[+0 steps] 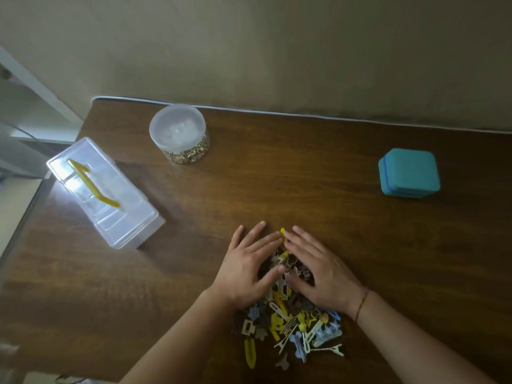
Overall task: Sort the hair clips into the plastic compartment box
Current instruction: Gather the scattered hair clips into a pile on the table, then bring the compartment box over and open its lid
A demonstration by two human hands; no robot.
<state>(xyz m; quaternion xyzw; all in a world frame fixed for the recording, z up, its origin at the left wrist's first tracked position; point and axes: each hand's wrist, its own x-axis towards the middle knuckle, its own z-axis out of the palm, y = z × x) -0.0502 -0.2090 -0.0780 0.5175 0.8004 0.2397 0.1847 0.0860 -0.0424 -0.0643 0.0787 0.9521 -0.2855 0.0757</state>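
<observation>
A heap of hair clips (291,325) in yellow, blue, brown and cream lies on the wooden table (277,176) near its front edge. My left hand (246,268) and my right hand (318,273) lie flat on the far part of the heap, fingers straight and spread, fingertips nearly meeting. A yellow clip (282,234) pokes out between the fingertips. The clear plastic compartment box (110,200), lid down with a yellow handle (92,187) on top, sits at the table's left, well away from both hands.
A round clear jar (178,134) with a lid, holding small gold-coloured pieces, stands at the back left near the wall. A teal square case (408,173) sits at the right. The table's left edge runs just beside the compartment box.
</observation>
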